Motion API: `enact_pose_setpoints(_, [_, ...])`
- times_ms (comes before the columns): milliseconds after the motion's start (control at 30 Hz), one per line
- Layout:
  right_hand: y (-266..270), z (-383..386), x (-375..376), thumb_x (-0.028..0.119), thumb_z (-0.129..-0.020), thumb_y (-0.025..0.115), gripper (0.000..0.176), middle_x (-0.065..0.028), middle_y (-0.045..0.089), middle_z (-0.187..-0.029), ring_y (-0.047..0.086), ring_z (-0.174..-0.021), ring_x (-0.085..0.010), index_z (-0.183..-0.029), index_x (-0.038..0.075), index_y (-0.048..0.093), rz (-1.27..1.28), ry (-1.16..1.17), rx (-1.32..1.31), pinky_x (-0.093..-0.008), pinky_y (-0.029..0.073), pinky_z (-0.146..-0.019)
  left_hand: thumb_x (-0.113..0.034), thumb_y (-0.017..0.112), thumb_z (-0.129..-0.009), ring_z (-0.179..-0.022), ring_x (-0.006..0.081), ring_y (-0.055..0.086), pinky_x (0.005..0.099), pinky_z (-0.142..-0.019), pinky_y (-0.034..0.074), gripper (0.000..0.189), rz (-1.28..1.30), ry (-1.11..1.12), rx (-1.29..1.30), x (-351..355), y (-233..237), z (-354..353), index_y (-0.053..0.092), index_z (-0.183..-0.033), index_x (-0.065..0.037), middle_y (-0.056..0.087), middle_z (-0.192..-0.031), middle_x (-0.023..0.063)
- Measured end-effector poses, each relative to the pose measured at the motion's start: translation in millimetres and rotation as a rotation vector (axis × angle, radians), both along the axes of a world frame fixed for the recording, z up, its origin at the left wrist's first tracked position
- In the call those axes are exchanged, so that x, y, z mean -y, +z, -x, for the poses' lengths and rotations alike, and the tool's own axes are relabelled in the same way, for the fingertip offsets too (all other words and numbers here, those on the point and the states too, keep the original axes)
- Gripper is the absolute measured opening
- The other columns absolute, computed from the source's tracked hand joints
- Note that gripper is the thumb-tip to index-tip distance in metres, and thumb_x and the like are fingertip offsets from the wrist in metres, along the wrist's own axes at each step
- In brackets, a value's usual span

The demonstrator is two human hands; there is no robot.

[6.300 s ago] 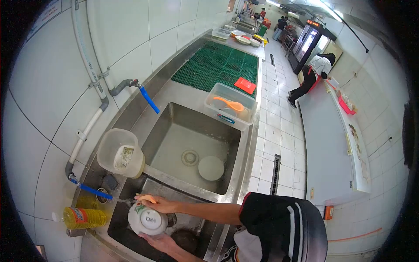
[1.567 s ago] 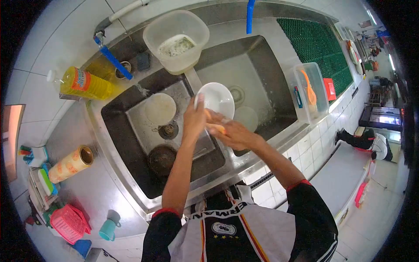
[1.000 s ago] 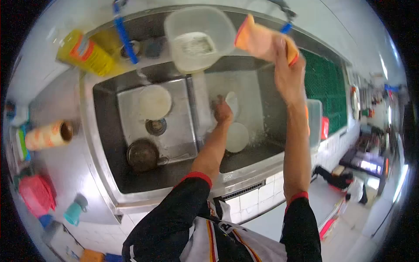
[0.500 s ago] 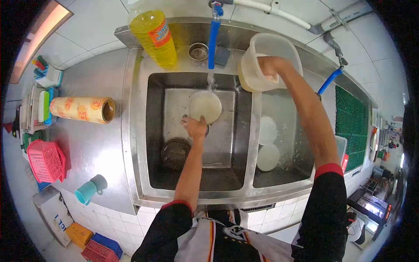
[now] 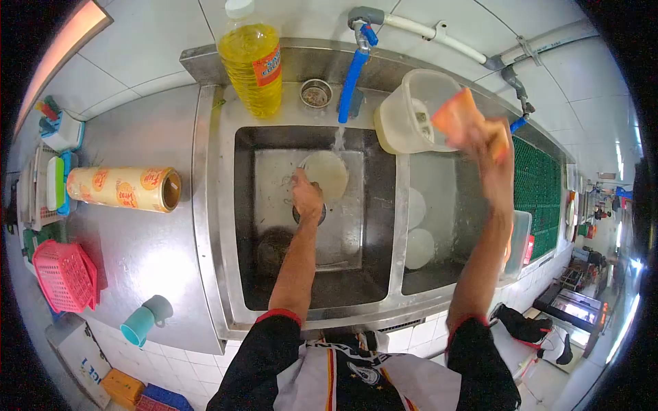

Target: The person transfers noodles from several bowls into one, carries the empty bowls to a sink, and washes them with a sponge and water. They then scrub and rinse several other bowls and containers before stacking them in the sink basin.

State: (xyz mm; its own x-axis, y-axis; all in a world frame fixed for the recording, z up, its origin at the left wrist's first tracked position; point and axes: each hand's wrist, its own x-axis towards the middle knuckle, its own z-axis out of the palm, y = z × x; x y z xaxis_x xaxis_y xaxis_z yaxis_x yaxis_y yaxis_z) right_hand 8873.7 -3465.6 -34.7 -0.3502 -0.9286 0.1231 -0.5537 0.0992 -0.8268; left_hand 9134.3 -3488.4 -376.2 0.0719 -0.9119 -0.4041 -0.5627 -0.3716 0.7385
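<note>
Two things grasped: orange cloth [image 5: 458, 118] in right grip [image 5: 493, 152], plate [image 5: 330, 174] in left grip [image 5: 308, 197]

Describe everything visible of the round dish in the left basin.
The dish is round and pale off-white, its material unclear. It seems to lie flat in the basin, towards the back. The left hand is at its left edge, apparently gripping the rim. Water from the blue hose falls near its far edge.

There are two hands [image 5: 308, 198], one cloth [image 5: 457, 118], three pale dishes [image 5: 327, 177] and two blue hoses [image 5: 352, 85].
</note>
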Motion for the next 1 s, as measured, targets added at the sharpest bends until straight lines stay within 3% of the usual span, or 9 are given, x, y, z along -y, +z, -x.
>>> enact_pose_setpoints(367, [-206.3,-102.9,-135.6,0.026,-0.097,0.07,0.031,-0.0053,0.062,-0.107,0.061,-0.101,-0.015,-0.116,0.007,0.054,-0.086,-0.184,0.805,-0.0361,0.052,-0.09,-0.002,0.062,-0.087,-0.104,0.0495,0.061,0.0546,-0.089,0.05,0.052,0.164,-0.41,0.014,-1.1,38.9,34.0,0.046,-0.136,-0.007,0.059,-0.114,0.0331])
enact_pose_setpoints(433, [-230.4,-122.1,-124.7,0.022,-0.095,0.069,0.033,-0.0073,0.065,-0.113,0.065,-0.099,-0.0254,-0.121,0.008,0.054,-0.083,-0.172,0.148,-0.0393,0.053,-0.091,-0.004,0.06,-0.089,-0.102,0.0494,0.062,0.0546,-0.088,0.05,0.046,0.198,-0.418,0.035,-10.5,67.9,31.9,0.051,-0.134,-0.007,0.062,-0.109,0.0313])
enact_pose_setpoints(533, [-285.9,-152.1,-129.2,0.027,-0.098,0.059,0.041,-0.0141,0.056,-0.135,0.056,-0.121,-0.0375,-0.134,0.01,0.053,-0.451,0.249,-0.001,-0.0477,0.043,-0.105,-0.009,0.057,-0.094,-0.098,0.048,0.065,0.0542,-0.087,0.05,0.034,0.181,-0.391,0.08,-19.7,90.3,13.9,0.06,-0.127,-0.009,0.069,-0.101,0.027])
enact_pose_setpoints(633, [-281.9,-171.0,-138.9,0.032,-0.1,0.048,0.054,-0.0178,0.038,-0.158,0.036,-0.144,-0.0443,-0.15,0.014,0.044,-0.133,0.437,-0.688,-0.0534,0.026,-0.12,-0.019,0.058,-0.096,-0.098,0.045,0.066,0.0523,-0.086,0.051,0.028,0.137,-0.381,0.164,-18.1,86.0,-17.2,0.065,-0.122,-0.009,0.071,-0.1,0.0252])
enact_pose_setpoints(667, [-267.1,-168.3,-130.3,0.036,-0.103,0.039,0.061,-0.0171,0.016,-0.167,0.014,-0.154,-0.0416,-0.16,0.018,0.028,-0.401,0.474,-0.687,-0.0535,0.009,-0.125,-0.024,0.058,-0.097,-0.098,0.0443,0.067,0.0515,-0.086,0.052,0.03,0.142,-0.372,0.226,-24.3,72.2,-28.3,0.066,-0.121,-0.008,0.071,-0.099,0.025])
enact_pose_setpoints(767, [-305.0,-185.4,-98.0,0.032,-0.103,0.04,0.059,-0.0205,0.02,-0.165,0.019,-0.153,-0.0403,-0.159,0.013,0.03,-0.191,0.416,-0.559,-0.0528,0.014,-0.125,-0.04,0.06,-0.097,-0.098,0.0436,0.069,0.0497,-0.084,0.054,0.042,0.085,-0.262,0.231,-34.2,55.6,-45.5,0.068,-0.116,-0.004,0.072,-0.1,0.0262])
enact_pose_setpoints(800, [-311.9,-201.2,-100.0,0.028,-0.103,0.042,0.056,-0.0254,0.025,-0.162,0.024,-0.151,-0.0411,-0.153,0.005,0.036,-0.177,0.308,-0.152,-0.0531,0.018,-0.125,-0.045,0.061,-0.096,-0.098,0.0436,0.069,0.0492,-0.084,0.054,0.047,0.062,-0.206,0.191,-30.9,60.6,-41.9,0.069,-0.115,-0.002,0.072,-0.1,0.027])
enact_pose_setpoints(900, [-285.6,-177.0,-115.3,0.024,-0.101,0.044,0.057,-0.0309,0.033,-0.155,0.029,-0.147,-0.0453,-0.149,-0.005,0.036,-0.241,0.766,-0.374,-0.0559,0.023,-0.122,-0.047,0.06,-0.096,-0.104,0.0468,0.066,0.0515,-0.09,0.052,0.048,-0.126,-0.215,0.097,-13.5,107.6,-51.1,0.072,-0.114,-0.004,0.07,-0.109,0.0264])
enact_pose_setpoints(1000, [-284.1,-160.6,-101.9,0.025,-0.099,0.048,0.061,-0.0315,0.039,-0.15,0.032,-0.145,-0.0454,-0.149,-0.007,0.034,-0.112,0.478,-0.475,-0.0571,0.027,-0.119,-0.055,0.061,-0.094,-0.101,0.0488,0.067,0.0506,-0.086,0.053,0.056,0.049,-0.176,0.048,-32.4,47.2,-56.4,0.074,-0.108,-0.002,0.072,-0.104,0.0274])
